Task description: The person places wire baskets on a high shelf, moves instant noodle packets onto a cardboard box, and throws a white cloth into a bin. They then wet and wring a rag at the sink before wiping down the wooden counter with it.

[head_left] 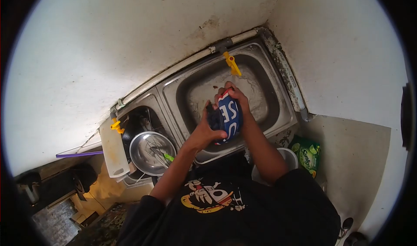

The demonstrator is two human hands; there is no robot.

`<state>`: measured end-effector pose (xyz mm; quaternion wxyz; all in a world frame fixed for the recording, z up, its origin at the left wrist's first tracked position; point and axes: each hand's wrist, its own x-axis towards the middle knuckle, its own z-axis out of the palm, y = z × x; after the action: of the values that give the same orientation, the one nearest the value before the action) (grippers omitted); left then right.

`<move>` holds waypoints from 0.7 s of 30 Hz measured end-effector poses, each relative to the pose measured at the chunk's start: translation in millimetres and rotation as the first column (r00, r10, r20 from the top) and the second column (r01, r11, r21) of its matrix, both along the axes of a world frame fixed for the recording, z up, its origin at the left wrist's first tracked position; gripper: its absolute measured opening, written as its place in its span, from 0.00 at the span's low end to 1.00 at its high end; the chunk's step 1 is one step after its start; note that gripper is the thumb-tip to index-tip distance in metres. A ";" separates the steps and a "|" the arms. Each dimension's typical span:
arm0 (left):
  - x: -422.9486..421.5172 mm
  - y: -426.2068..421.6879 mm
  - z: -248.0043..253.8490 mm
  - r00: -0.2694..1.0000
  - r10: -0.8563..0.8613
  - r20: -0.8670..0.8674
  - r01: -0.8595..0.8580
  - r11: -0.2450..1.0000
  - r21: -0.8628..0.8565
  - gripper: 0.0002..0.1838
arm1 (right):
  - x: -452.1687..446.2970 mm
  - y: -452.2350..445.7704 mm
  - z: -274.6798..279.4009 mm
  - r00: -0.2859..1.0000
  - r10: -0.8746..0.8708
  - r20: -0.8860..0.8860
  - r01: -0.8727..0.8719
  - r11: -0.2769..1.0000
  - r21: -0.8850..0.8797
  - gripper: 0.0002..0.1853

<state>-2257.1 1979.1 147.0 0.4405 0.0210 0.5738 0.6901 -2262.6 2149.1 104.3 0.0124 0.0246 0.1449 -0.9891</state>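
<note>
Over the large sink basin [184,99], both hands are wrapped round a blue item with big white letters [228,115]. It has a red and white edge and a dark part on its left; its exact kind I cannot make out. My left hand [205,132] grips it from the left, low down, with the thumb across the front. Higher up on the right, my right hand [236,97] holds its top end, fingers curled over. A yellow tap [233,65] points down just above the right fingers. Wet, whitish residue shows on the basin floor.
In the smaller left basin stands a metal pan [144,152] with cutlery and a green-handled utensil [168,157]. A white cutting board [114,148] leans beside a second yellow tap [116,125]. To the right are a bucket [290,157] and a green Sunlight packet [305,154].
</note>
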 end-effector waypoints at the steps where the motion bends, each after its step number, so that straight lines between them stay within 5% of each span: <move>1: -0.6 2.8 7.1 0.999 -0.041 -0.032 0.042 0.998 0.043 0.59 | -0.3 -2.7 5.5 1.000 0.016 -0.002 -0.016 1.000 0.017 0.05; 7: -6.9 3.8 15.2 0.968 -0.207 -0.138 0.187 0.971 -0.148 0.47 | -9.6 -2.6 -19.2 0.969 0.105 0.223 -0.168 0.944 0.284 0.07; 9: 0.5 6.5 -9.0 0.950 -0.161 -0.267 0.062 0.937 -0.343 0.39 | -14.3 -2.4 -41.3 0.939 0.111 0.326 -0.237 0.895 0.378 0.08; 12: 1.8 12.2 -41.0 0.918 -0.236 -0.320 0.057 0.874 -0.483 0.36 | -22.5 -1.4 -63.4 0.929 0.095 0.357 -0.324 0.673 0.665 0.09; 14: 3.8 19.0 -63.1 0.884 -0.239 -0.403 -0.003 0.858 -0.514 0.33 | -22.8 -8.9 -58.1 0.923 -0.119 0.365 -0.355 0.101 0.929 0.08; 15: 6.6 24.6 -73.8 0.849 -0.200 -0.489 -0.093 0.854 -0.511 0.30 | -24.4 -10.6 -53.6 0.924 -0.219 0.313 -0.360 -0.220 0.907 0.07; 18: 2.3 27.4 -73.3 0.829 -0.205 -0.520 -0.145 0.820 -0.554 0.26 | -18.1 -9.7 -60.1 0.853 -0.315 0.416 -0.450 -0.043 0.892 0.08; 21: -13.5 19.4 -23.9 0.929 -0.211 -0.305 0.018 0.847 -0.532 0.25 | 0.6 6.0 -65.2 0.926 -0.152 0.345 -0.143 0.706 0.693 0.17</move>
<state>-2270.6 1998.6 123.1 0.3608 0.0587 0.8057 0.4662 -2262.0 2155.2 39.1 0.0272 0.2173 0.5074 -0.8335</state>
